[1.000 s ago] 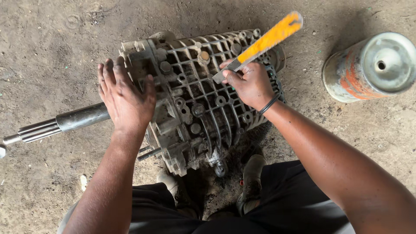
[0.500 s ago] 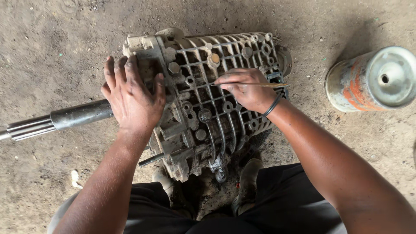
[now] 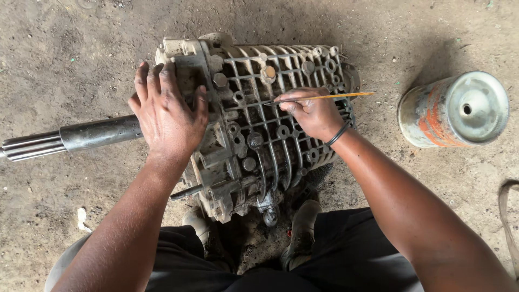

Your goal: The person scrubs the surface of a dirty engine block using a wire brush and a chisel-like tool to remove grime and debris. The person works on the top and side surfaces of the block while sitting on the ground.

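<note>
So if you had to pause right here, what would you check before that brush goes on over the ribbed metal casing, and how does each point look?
1. Casing steadied: left hand lies flat on the gearbox casing near its flange. Ok.
2. Brush gripped: right hand pinches the thin yellow-handled brush in its fingers. Ok.
3. Brush tip on the ribs: the tip is hidden by the fingers. Cannot tell.
4. Shaft free: it sticks out to the side over bare ground. Ok.
5. Metal can out of the way: it lies on its side, apart from the casing and the arm. Ok.
6. Feet clear: shoes sit close under the casing's lower edge. Not ok.
</note>
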